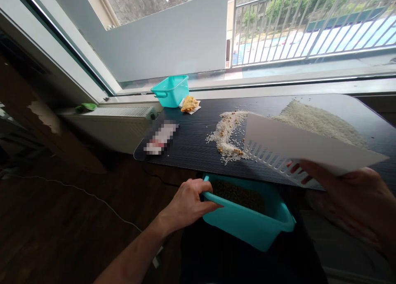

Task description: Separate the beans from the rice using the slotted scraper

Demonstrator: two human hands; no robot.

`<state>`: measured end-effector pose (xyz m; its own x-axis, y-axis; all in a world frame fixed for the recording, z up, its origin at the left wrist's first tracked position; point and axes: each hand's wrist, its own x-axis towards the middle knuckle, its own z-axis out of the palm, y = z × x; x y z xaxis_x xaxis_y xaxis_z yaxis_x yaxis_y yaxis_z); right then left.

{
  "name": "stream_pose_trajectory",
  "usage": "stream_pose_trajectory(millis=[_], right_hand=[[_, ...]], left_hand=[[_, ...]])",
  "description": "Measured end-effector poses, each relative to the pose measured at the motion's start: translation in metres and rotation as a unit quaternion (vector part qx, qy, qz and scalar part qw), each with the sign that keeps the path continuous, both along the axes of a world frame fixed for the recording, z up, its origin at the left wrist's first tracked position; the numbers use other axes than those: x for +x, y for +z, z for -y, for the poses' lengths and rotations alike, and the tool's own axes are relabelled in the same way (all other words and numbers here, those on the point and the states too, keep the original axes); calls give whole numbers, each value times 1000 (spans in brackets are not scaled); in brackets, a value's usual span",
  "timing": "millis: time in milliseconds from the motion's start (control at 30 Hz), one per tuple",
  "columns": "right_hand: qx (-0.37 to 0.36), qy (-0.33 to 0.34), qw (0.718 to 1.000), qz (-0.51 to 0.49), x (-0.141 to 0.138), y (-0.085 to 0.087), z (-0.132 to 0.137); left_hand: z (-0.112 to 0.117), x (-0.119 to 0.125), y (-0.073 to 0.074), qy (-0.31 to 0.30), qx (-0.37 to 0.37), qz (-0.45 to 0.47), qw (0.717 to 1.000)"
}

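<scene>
My left hand (193, 199) is closed on the left rim of a teal plastic bin (244, 220), held just below the table's front edge. Dark brownish, grain-like material (238, 194) lies inside it. In my right hand (346, 183) is a flat white sheet (303, 142) with a row of slots along its lower edge, tilted above the tabletop. Beside the sheet's left end is a curved pile of white rice-like grains (227, 129), mixed with small yellowish-brown pieces. Behind the sheet spreads a larger heap of white grains (321, 119), partly covered by it.
On the dark table (185, 148), a second teal bin (173, 90) stands at the back left, with a crumpled yellow cloth (189, 104) beside it. A blurred white-and-red item (161, 139) lies near the left corner. A radiator (114, 125) and a large window (173, 49) border the table.
</scene>
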<state>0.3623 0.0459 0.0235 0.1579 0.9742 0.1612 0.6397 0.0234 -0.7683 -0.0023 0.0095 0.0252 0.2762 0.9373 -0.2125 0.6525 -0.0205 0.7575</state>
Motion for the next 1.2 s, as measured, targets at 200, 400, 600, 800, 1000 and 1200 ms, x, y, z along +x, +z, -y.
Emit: stream_pose_trajectory(millis=[200,400,600,800,1000,1200], right_hand=[[-33,23,999,-25,-11,-3,-16],[3,52,997,-50,-17,-1,-25],[-30,90,995,-40,-22,7,-32],[-40,30,998,-46,-7,1,-17],[-30,9,998,-56,4,-10,-15],[-23,16,997,-77,4,-11,-12]], left_hand=[[1,-4,-1,0,3,-12,1000],[0,-3,-3,-1,6,3,1000],[0,-2,-3,1,8,12,1000],[-1,-2,-2,1,2,11,1000],[-2,-2,-2,2,-4,18,1000],[-2,-1,-3,8,-5,16,1000]])
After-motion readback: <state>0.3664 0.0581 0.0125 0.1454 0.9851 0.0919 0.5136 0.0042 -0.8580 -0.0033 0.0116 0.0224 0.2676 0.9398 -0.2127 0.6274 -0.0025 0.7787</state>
